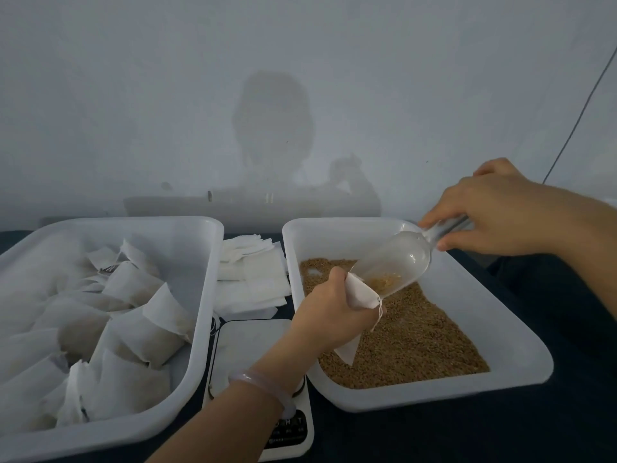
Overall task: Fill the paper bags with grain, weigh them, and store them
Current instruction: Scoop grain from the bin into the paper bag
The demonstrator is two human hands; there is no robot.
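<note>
My left hand (329,310) grips a small white paper bag (362,295) by its mouth, above the grain tray. My right hand (490,212) holds the handle of a clear plastic scoop (395,260), tilted down with its lip at the bag's opening. A little brown grain (387,281) lies at the scoop's lower end. The white tray (521,369) on the right holds a layer of brown grain (427,342). A white scale (247,342) sits between the two trays, partly covered by my left forearm.
A large white bin (200,315) on the left holds several filled paper bags (133,339). A stack of flat empty bags (250,279) lies behind the scale. A pale wall stands close behind the dark table (567,329).
</note>
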